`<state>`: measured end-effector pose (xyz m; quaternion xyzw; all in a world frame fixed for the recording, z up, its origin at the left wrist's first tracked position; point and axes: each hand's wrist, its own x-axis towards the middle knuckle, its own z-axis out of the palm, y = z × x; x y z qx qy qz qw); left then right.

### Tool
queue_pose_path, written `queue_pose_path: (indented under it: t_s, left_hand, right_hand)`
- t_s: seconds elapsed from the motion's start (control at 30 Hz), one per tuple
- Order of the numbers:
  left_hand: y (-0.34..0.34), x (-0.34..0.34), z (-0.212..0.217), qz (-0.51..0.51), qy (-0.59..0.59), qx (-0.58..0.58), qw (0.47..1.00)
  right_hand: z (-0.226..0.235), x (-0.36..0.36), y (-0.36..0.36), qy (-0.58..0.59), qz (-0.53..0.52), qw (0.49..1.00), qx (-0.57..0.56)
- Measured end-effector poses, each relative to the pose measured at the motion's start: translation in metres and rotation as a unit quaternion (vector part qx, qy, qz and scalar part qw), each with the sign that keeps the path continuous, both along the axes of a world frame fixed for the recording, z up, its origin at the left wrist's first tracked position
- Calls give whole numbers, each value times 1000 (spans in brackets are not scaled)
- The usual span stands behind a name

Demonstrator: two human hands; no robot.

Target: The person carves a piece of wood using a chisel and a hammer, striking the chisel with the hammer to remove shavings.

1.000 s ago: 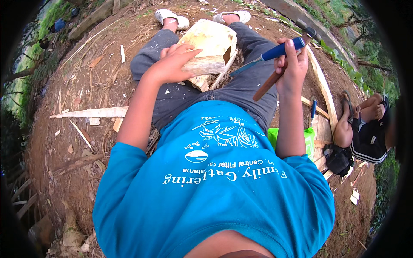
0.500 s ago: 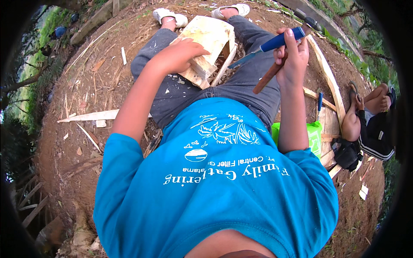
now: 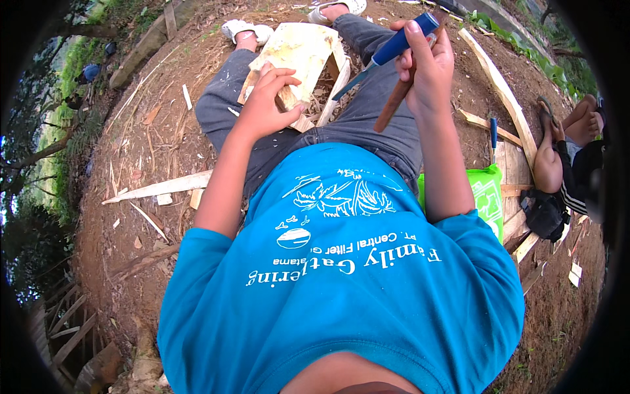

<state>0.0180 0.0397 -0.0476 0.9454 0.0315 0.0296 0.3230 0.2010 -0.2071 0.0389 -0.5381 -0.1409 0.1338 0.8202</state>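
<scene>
Carving step: our left hand (image 3: 266,108) grips the pale wood block (image 3: 298,56); beside it, right hand (image 3: 426,72) clutches blue-handled chisel (image 3: 387,52), perhaps a mallet; next, reseat the blade.

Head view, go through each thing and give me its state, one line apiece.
Left hand: grip closed on the wood block, steadying it.
Wood block: pale, rough-cut, resting tilted on the lap.
Right hand: raised, grip closed on the chisel and a brown stick.
Chisel: blue handle, blade pointing down toward the block, clear of it.
Green bag: lying on the ground.
</scene>
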Motion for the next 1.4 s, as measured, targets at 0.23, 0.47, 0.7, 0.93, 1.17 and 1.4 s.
queue_pose_path:
  t_s: [0.23,0.47,0.7,0.93,1.17,1.4]
  left_hand:
    - [13,-10,8,-26,-12,-24,999]
    - [9,-34,29,51,-71,-198,976]
    - [-26,-42,45,56,-114,-353,927]
    - [-16,-37,48,50,-78,-362,928]
    - [-14,-41,47,61,-75,-370,924]
    - [-13,-43,48,76,-48,-368,925]
  right_hand:
    - [29,-19,18,15,52,998,-46]
    - [49,-39,48,-51,109,990,-79]
    - [53,-67,94,-103,192,976,6]
    - [61,-86,124,-208,267,941,-30]
    - [56,-84,133,-195,289,936,-39]
    - [54,-82,139,-214,297,930,-37]
